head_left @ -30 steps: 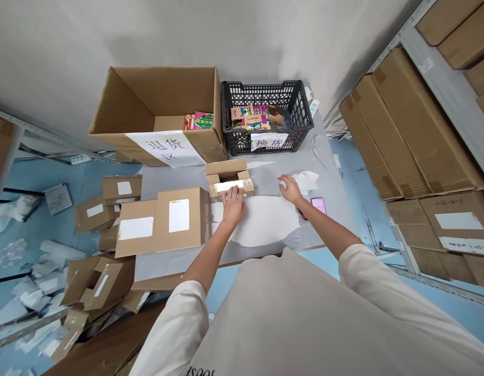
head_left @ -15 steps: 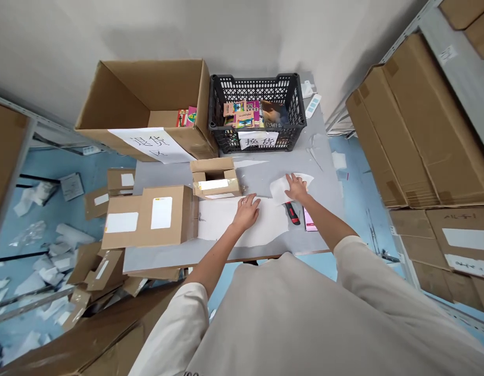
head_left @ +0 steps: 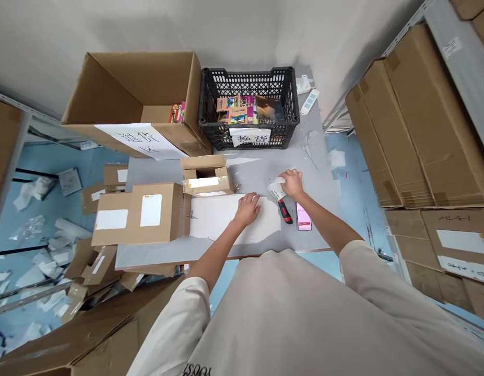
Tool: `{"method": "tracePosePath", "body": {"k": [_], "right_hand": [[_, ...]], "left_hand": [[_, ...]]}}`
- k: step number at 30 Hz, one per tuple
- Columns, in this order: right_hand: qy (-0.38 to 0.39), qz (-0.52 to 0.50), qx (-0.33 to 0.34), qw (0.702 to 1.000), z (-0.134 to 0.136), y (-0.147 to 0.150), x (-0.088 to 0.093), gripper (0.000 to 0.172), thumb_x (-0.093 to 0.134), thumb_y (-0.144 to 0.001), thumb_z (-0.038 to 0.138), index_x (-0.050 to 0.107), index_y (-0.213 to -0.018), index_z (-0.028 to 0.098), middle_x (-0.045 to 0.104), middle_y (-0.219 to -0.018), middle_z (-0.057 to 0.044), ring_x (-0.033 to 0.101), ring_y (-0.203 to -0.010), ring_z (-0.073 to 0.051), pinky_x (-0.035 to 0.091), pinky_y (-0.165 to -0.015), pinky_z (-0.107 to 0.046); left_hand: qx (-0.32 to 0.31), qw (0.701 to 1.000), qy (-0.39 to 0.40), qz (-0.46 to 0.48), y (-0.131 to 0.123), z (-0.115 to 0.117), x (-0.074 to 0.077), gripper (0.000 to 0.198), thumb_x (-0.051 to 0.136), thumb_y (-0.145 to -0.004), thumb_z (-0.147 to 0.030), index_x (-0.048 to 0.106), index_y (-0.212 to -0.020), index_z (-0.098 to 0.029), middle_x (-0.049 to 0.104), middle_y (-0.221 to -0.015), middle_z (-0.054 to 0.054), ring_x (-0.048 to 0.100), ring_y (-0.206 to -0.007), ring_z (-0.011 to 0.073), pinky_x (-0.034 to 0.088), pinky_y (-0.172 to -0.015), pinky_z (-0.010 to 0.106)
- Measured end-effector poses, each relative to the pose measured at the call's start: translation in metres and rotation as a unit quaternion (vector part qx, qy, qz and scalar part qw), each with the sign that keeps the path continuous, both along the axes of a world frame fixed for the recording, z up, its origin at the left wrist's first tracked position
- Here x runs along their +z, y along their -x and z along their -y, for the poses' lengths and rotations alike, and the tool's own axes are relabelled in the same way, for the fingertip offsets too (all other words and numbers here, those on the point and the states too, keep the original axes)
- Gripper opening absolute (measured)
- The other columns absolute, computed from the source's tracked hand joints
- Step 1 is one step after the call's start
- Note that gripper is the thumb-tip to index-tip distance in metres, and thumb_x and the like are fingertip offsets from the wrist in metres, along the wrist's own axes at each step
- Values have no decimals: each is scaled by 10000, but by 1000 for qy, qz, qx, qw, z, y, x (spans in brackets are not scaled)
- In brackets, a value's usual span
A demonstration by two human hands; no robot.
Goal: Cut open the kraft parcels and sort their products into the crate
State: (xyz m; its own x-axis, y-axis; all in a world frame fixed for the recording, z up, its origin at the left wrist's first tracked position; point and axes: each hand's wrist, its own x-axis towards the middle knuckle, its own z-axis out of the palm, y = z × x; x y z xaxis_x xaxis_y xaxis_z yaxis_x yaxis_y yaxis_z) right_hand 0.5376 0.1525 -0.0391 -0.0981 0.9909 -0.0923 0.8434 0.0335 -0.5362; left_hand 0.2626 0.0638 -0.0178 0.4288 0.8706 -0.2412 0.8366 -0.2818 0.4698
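My left hand [head_left: 247,208] lies flat with fingers spread on a large white sheet [head_left: 222,222] on the grey table [head_left: 261,169]. My right hand [head_left: 292,184] is closed on a crumpled piece of white paper [head_left: 275,185], just above a red-and-black box cutter [head_left: 283,208] and a pink phone [head_left: 303,216]. A small open cardboard box [head_left: 207,176] with a taped label stands just left of the hands. A flat cardboard parcel [head_left: 142,213] with white labels lies at the table's left edge.
A big open carton [head_left: 132,99] with a paper sign and a black plastic crate [head_left: 247,107] holding colourful booklets stand at the back. Stacked flat cartons [head_left: 414,125] fill the shelves on the right. Boxes and paper scraps [head_left: 42,245] litter the blue floor at left.
My left hand slid right from the small box onto the white sheet. My right hand gathered the loose white paper into a crumpled wad; the cutter came into view.
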Motion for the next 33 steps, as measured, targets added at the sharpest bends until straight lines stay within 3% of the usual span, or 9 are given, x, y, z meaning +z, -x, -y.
{"method": "tracePosePath", "body": {"k": [7,12,15,18,21,24,28,31,33], "right_hand": [[-12,-169,42,985,20,45,40,339,656,-844,217,866,-1108,249,784,-1164,-109,629,-1197,-347,429,-1147,-545],[73,-356,41,931,40,73,37,392,667,-847,357,847,-1174,238,795,-1135,-66,715,-1107,-302,581,-1000,-437],[56,-323,13,945,51,80,35,355,754,-868,412,838,-1183,272,749,-1276,-85,688,-1241,-323,538,-1140,-500],[4,-227,-31,974,62,83,43,475,864,-851,449,802,-1306,325,625,-1472,-103,571,-1428,-376,415,-1277,-592],[-51,-176,-56,981,71,90,56,597,873,-872,481,748,-1440,345,553,-1492,-113,534,-1443,-390,404,-1288,-591],[-78,-202,-35,976,72,106,67,470,695,-1012,451,745,-1464,330,576,-1384,-110,605,-1315,-337,512,-1189,-501],[-75,-229,11,970,57,138,69,418,504,-1080,328,797,-1378,301,611,-1294,-109,645,-1177,-304,566,-1073,-453],[-88,-196,46,976,39,165,69,355,536,-1035,248,854,-1189,278,623,-1284,-111,615,-1177,-308,538,-1096,-464],[-103,-153,47,982,27,184,70,283,593,-997,223,860,-1080,268,621,-1291,-109,577,-1207,-321,508,-1121,-485]], "left_hand": [[63,994,-9,88,-4,-19,4,616,534,-1107,-394,463,-1672,-161,553,-1663,216,538,-1519,366,480,-1214,522],[108,980,-10,165,8,-19,5,366,508,-1099,-327,643,-1419,-212,716,-1389,149,675,-1272,293,567,-1062,421],[163,971,-11,172,19,-18,11,258,465,-1077,-253,681,-1215,-223,751,-1156,108,712,-1026,270,581,-909,387],[204,963,-31,176,33,-19,20,214,507,-1012,-205,669,-1151,-225,754,-1108,98,709,-985,280,577,-906,408],[224,957,-58,177,49,-22,30,178,555,-952,-187,657,-1091,-228,754,-1106,105,708,-1049,300,576,-952,429],[227,952,-71,193,62,-23,40,126,579,-927,-190,634,-1032,-234,746,-1075,96,704,-1020,287,574,-934,417],[218,938,-47,266,74,-25,54,201,598,-909,-189,603,-1105,-234,743,-1047,54,702,-921,230,565,-853,356],[211,918,-35,335,85,-28,67,346,611,-944,-227,584,-1288,-227,749,-1236,77,724,-981,204,566,-844,315],[214,912,-47,346,96,-31,74,319,588,-995,-269,612,-1308,-218,745,-1279,92,717,-1030,208,568,-872,313]]}}
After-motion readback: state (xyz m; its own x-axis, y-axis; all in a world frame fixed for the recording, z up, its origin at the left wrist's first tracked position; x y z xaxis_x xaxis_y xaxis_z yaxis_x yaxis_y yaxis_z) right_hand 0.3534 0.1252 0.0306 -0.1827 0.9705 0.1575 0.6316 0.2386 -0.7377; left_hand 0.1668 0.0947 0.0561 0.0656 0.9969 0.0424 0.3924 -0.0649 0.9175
